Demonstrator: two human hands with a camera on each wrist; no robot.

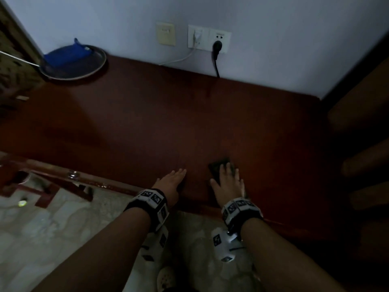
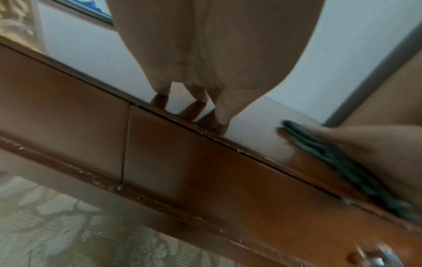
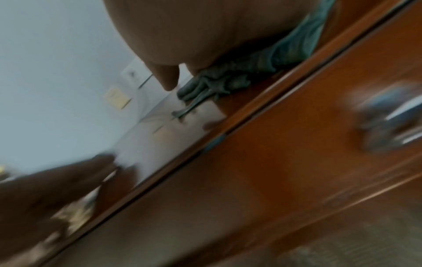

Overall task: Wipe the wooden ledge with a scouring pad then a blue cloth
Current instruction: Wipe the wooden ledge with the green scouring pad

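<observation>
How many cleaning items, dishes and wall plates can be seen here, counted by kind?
Cleaning items: 2 (dark green scouring pad under the right hand, folded blue cloth)
Dishes: 1 (round grey plate holding the cloth)
Wall plates: 3 (cream switch, two white sockets)
Total: 6

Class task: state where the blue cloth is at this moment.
In the head view the blue cloth lies in a round tray at the far left of the wooden ledge, against the wall, away from both hands.

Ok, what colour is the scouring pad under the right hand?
Dark grey-green; the scouring pad shows best in the right wrist view, pressed beneath the right hand.
</observation>
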